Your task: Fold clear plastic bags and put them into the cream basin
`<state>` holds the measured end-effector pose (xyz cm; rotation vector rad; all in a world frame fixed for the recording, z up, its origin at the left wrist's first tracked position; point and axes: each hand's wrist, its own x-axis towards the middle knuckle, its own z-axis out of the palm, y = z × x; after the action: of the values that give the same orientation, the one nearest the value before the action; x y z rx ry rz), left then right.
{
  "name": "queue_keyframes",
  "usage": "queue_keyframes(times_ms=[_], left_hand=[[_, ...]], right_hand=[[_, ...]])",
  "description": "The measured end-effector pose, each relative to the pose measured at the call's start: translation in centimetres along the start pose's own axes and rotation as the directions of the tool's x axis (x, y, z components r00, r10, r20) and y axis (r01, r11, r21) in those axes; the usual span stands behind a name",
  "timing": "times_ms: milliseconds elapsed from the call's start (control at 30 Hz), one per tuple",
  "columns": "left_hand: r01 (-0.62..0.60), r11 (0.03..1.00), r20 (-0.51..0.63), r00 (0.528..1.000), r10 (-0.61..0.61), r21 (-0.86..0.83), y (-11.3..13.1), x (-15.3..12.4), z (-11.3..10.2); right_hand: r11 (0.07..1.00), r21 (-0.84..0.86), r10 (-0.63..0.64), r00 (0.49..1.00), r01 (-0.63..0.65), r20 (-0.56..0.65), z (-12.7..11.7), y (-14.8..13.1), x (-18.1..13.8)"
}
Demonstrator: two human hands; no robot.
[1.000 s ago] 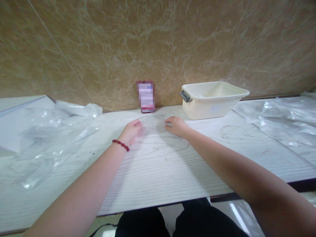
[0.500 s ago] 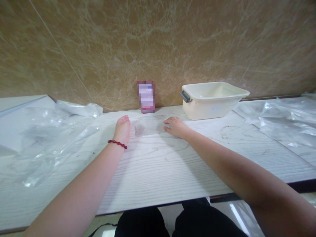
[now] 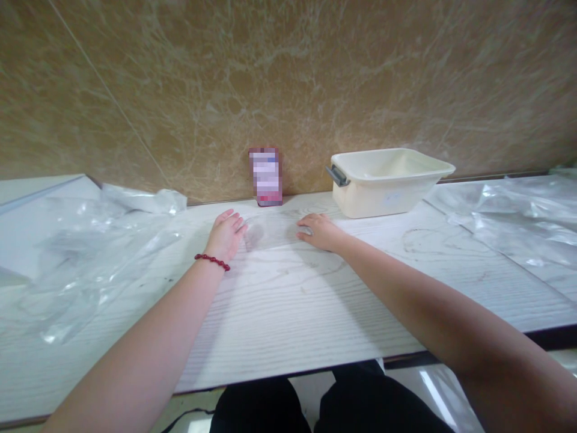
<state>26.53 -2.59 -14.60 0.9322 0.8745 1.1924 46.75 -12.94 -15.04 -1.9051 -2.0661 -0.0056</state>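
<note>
A small clear plastic bag [image 3: 273,231] lies flat on the white wood-grain table [image 3: 288,300], between my two hands. My left hand [image 3: 225,234], with a red bead bracelet at the wrist, rests flat at the bag's left edge with its fingers spread. My right hand [image 3: 318,231] lies on the bag's right edge. Its fingers are drawn together and pinch or press the film.
A cream plastic tub [image 3: 387,180] with a grey handle stands at the back right against the marble wall. A small pink and purple box [image 3: 265,176] leans on the wall behind the bag. Heaps of clear plastic bags lie at the left [image 3: 90,252] and right [image 3: 518,216].
My left hand slid left off the bag's middle to its left edge and spread its fingers. My right hand has barely moved.
</note>
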Motion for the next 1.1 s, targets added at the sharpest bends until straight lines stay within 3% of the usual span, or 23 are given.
queue_keyframes(times_ms=[200, 567, 1100], left_hand=[[-0.079, 0.988, -0.077, 0.993, 0.09, 0.133, 0.5, -0.2, 0.2], [0.046, 0.995, -0.028, 0.999, -0.044, 0.085, 1.3, 1.6, 1.2], [0.055, 0.985, 0.139, 0.987, -0.078, 0.164, -0.2, 3.2, 1.4]], right_hand=[[1.0, -0.023, 0.002, 1.0, -0.001, 0.021, -0.1, 0.0, 0.0], [1.0, -0.003, -0.026, 0.999, 0.026, -0.035, 0.4, 0.3, 0.0], [0.999, 0.029, -0.018, 0.999, 0.02, -0.046, 0.1, -0.2, -0.4]])
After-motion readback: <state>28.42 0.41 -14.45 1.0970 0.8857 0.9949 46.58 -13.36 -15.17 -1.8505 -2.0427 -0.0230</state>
